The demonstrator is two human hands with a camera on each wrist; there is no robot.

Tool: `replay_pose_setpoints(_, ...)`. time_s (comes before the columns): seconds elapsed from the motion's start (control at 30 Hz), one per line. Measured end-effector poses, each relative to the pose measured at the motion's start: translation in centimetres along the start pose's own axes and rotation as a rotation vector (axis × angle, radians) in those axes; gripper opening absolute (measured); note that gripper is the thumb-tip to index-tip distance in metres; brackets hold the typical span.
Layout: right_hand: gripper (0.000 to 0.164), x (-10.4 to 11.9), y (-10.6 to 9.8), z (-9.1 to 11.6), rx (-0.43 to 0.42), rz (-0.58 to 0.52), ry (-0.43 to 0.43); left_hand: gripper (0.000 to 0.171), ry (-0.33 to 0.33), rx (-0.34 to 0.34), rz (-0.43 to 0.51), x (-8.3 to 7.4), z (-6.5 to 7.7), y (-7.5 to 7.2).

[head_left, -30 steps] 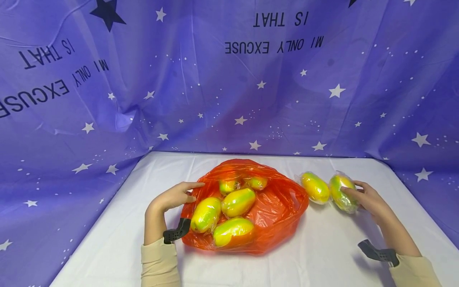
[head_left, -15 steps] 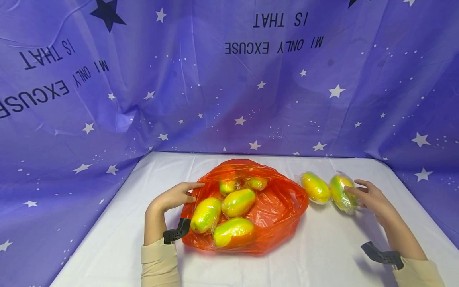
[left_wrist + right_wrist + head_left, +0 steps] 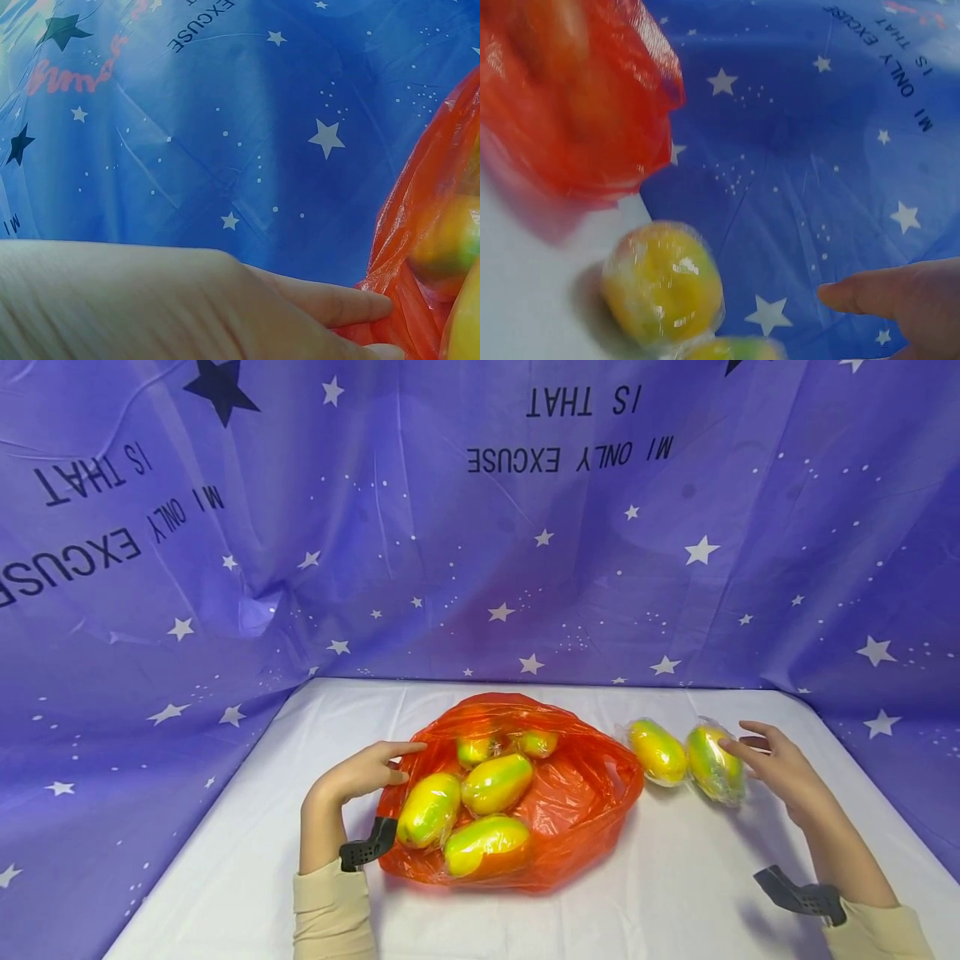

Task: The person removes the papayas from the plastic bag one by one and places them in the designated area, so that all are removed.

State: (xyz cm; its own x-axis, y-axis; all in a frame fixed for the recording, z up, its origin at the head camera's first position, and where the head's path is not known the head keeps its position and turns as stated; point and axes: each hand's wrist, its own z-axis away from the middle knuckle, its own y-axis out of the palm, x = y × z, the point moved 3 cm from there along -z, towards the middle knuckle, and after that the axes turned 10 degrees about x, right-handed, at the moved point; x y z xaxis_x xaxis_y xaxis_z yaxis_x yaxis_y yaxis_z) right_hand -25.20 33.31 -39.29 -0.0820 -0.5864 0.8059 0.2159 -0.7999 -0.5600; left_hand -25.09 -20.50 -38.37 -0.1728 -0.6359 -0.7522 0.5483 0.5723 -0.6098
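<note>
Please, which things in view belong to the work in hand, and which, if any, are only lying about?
Apparently for the work:
red plastic bag
five plastic-wrapped yellow-green fruits inside it
two similar wrapped fruits beside it

Only surroundings:
white tablecloth
purple star-printed backdrop
black wrist mounts

The head view is bright and evenly lit, with crisp white glints on the wrapped fruits (image 3: 497,783) and softer sheen on the red bag (image 3: 573,797). Faint, soft-edged shadows lie on the white desk (image 3: 675,877) at lower right. Both wrist views look dimmer and render the purple backdrop (image 3: 450,568) bluer; pale glare washes the left one's upper left corner. The right one is soft throughout, its bag blurred at upper left.
</note>
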Motion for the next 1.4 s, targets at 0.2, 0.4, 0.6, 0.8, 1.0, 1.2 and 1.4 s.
replay_pose_setpoints(0.2,0.08,1.8,0.5,0.2,-0.014,0.008,-0.06,0.052,-0.004,-0.002,-0.003,0.0,0.0,0.0)
replay_pose_setpoints(0.4,0.07,3.8,1.3,0.3,0.01,-0.006,-0.152,0.053,0.015,-0.004,0.002,0.1,0.0,-0.1)
replay_pose_setpoints(0.6,0.066,5.4,2.7,0.4,0.066,-0.022,-0.193,0.053,0.018,-0.001,0.003,0.1,0.0,-0.1)
replay_pose_setpoints(0.8,0.062,6.7,4.1,0.4,0.08,-0.017,-0.248,0.053,0.017,-0.001,0.003,0.0,0.0,-0.1)
replay_pose_setpoints(1.0,0.054,8.2,5.8,0.1,0.112,-0.084,-0.328,0.053,0.013,-0.001,0.005,-0.1,0.1,0.0)
replay_pose_setpoints(1.2,0.05,9.3,7.9,-0.4,0.184,-0.149,-0.356,0.053,0.011,-0.001,0.003,0.0,0.1,0.0)
replay_pose_setpoints(1.4,0.051,10.2,9.6,-0.8,0.241,-0.154,-0.356,0.052,0.011,-0.001,0.006,0.0,0.1,0.0)
